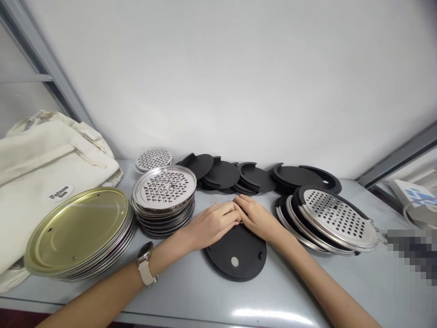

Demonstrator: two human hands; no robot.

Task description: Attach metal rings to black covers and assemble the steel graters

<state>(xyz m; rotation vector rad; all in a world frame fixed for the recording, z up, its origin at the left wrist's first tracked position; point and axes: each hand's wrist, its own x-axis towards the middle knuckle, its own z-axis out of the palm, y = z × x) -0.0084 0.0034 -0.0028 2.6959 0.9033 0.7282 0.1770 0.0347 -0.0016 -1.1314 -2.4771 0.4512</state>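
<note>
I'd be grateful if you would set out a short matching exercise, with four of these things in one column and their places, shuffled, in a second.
1. Wristwatch
2. Foremost black disc
3. Canvas bag
4. Gold-coloured round plate

A. On top of the leftmost stack
B. At the wrist of the left hand
C. At the far left, beyond the gold-coloured round plate
D. With its far edge at the fingers of the left hand and right hand

Pairs: 1-B, 2-D, 3-C, 4-A

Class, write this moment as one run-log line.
left hand, right hand: together at far edge of black disc | fingertip grip: hidden | nearby: perforated-disc stack, gold-topped stack, cream bag
</note>
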